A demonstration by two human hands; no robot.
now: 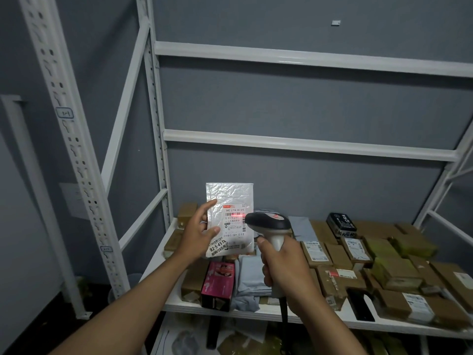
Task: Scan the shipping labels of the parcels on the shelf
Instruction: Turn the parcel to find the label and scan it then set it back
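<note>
Left hand holds white mailer mid-frame, right hand grips scanner, beam on its label; many shelf parcels prob. left

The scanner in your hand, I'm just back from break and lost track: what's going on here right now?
A person is scanning parcels. The left hand holds a white bubble mailer upright above the shelf, label facing the camera. The right hand grips a handheld scanner aimed at it, and a red glow shows on the label's barcode. Brown boxes, a pink box and grey bags lie on the shelf below.
</note>
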